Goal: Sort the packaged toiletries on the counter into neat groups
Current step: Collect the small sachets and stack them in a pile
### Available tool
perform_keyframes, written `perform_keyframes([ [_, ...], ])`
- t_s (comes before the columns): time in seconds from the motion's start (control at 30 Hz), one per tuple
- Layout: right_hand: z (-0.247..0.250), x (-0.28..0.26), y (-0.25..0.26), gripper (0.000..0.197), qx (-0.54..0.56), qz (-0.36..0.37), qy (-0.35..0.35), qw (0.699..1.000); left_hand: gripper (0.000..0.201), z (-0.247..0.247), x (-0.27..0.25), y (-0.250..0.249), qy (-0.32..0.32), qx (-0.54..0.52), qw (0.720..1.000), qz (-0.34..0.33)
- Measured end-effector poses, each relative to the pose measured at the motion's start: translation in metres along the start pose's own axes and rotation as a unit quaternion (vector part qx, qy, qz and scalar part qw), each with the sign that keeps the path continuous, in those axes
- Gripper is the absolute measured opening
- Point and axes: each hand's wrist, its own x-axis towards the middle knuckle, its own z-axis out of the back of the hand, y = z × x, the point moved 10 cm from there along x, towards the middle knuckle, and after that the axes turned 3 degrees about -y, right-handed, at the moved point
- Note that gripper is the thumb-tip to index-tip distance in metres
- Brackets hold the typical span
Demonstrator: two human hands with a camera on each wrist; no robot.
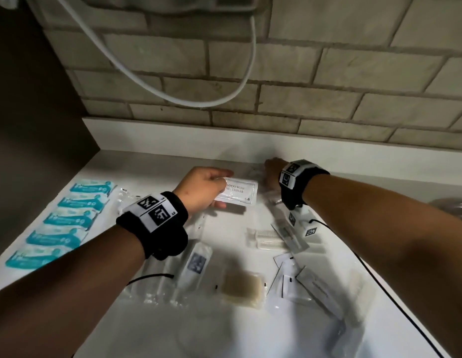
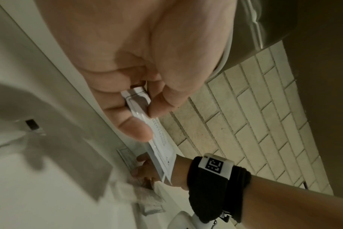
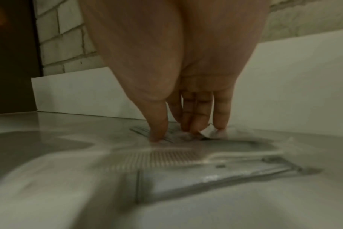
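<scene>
the left hand (image 1: 200,188) pinches a white shampoo packet (image 1: 239,193) by its left end, thumb on top and fingers curled under it, holding it just above the white counter (image 1: 224,161). in the left wrist view the thumb and fingertips (image 2: 136,128) are clamped on the packet's edge. just right of the shampoo packet, the right hand (image 1: 272,171) reaches down to the counter near the back wall; in the right wrist view its fingertips (image 3: 198,127) are close together and mostly straight, pressing on a small clear packet (image 3: 209,132), with the thumb planted beside them. whether the fingers actually pinch that packet cannot be told.

left of the shampoo packet, a row of five teal packets (image 1: 67,218) lies in a neat line along the counter's left edge. nearer the person than the shampoo packet, loose items lie scattered: clear-wrapped combs (image 1: 268,240), a tan soap bar (image 1: 241,286) in clear wrap, several white sachets (image 1: 302,282), and long clear packets (image 1: 188,267). a white cable (image 1: 157,89) hangs in a loop on the brick wall above.
</scene>
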Motion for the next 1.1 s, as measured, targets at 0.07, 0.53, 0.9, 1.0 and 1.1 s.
perform_keyframes([
  [0.07, 0.002, -0.015, 0.004, 0.060, -0.014, 0.009, 0.001, 1.000, 0.038, -0.002, 0.000, 0.003, 0.001, -0.007, 1.000, -0.001],
  [0.53, 0.039, -0.080, 0.020, 0.042, 0.070, 0.045, 0.006, 0.996, 0.037, -0.003, -0.016, 0.008, -0.004, 0.026, 1.000, -0.011],
  [0.9, 0.098, -0.233, 0.020, 0.031, 0.214, 0.091, -0.111, 0.966, 0.039, 0.013, -0.082, 0.010, -0.015, 0.044, 0.998, -0.032],
  [1.0, 0.097, -0.267, 0.021, 0.014, 0.231, 0.091, -0.104, 0.963, 0.039, 0.009, -0.105, 0.012, -0.004, 0.060, 0.998, -0.036],
  [1.1, 0.097, -0.294, 0.033, 0.028, 0.220, 0.119, -0.085, 0.965, 0.037, -0.002, -0.121, 0.016, 0.026, 0.085, 0.995, -0.035],
])
